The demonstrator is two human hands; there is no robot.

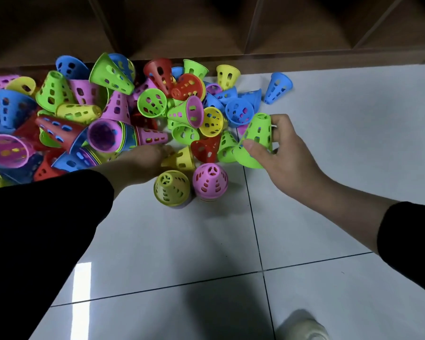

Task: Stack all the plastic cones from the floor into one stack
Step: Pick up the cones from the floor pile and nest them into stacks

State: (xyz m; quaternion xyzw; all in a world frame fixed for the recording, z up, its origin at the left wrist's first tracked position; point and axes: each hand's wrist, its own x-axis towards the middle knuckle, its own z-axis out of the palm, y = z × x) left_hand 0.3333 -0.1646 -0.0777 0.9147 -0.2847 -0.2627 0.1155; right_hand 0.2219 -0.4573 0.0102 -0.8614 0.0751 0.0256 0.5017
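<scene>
A: Pale glossy floor tiles [182,241] with dark grout lines, running up to a brown wooden shelf unit [206,28] along the back. So where is the grip?

B: The right hand [284,153] has its thumb and curled fingers wrapped round a lime green cone [255,141], wide rim toward the thumb, narrow tip pointing up and away. It sits at the right edge of the heap.

A: And the other hand?

B: The left hand [145,159] reaches in beside a yellow cone [182,159] at the heap's near edge. Its fingers are blurred and mostly hidden, so I cannot tell whether it holds anything.

A: Any stack begun?

B: Just in front of the hands two cones stand upright side by side, a yellow-green one [171,187] and a pink one [210,180], each seeming to sit on others beneath. Those look like starter stacks, though that is my reading.

A: So which step is this?

B: Picking up one more cone. Next, I would judge, the green one must be turned rim down and dropped squarely over one of those tips, so it nests rather than tilts.

A: How much is left?

B: Most of it. The pile of loose cones [88,111] is large: blue, red, pink, yellow, green, lying every way, a few already nested. One blue cone [277,88] lies apart to the right.

A: Anything else?

B: A pale shoe [303,326] at the bottom edge.
</scene>
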